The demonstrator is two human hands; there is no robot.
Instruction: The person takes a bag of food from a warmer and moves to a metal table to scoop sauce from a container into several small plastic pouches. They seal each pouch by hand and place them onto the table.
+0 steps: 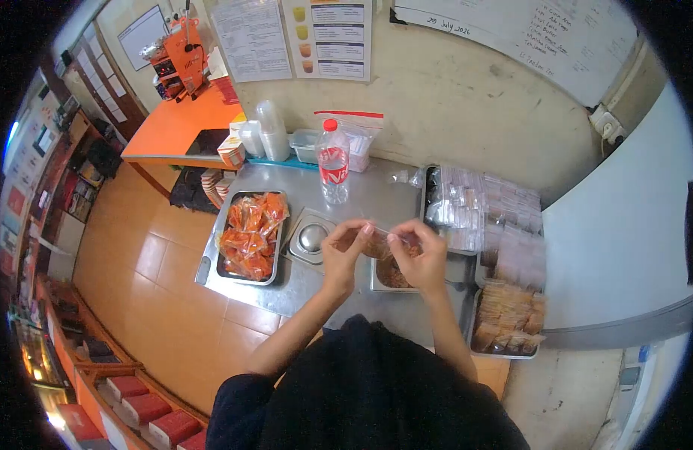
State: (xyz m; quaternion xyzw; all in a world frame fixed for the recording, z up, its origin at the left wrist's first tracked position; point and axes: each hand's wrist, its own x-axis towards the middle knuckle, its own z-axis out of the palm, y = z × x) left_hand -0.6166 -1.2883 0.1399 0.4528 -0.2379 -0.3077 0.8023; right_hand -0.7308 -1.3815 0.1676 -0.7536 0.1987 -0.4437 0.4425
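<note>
My left hand [344,253] and my right hand [423,259] are raised over the metal table, close together. Thumb and fingers of each pinch the top edge of a small clear plastic bag [374,244], which seems to hold something brownish. Below my right hand, partly hidden by it, stands a square metal container [374,286] with brown crumbly food [395,278] in it. Left of my hands lies a square metal lid [311,237] with a round raised middle. A clear bottle with a red cap [334,169] stands upright just behind them.
At left, a metal tray [274,279] holds bagged orange food [250,234]. Trays of packed sachets [474,196] line the right side, with yellowish packets [511,315] nearest me. Stacked plastic cups [272,135] and a zip bag [359,141] stand along the back wall.
</note>
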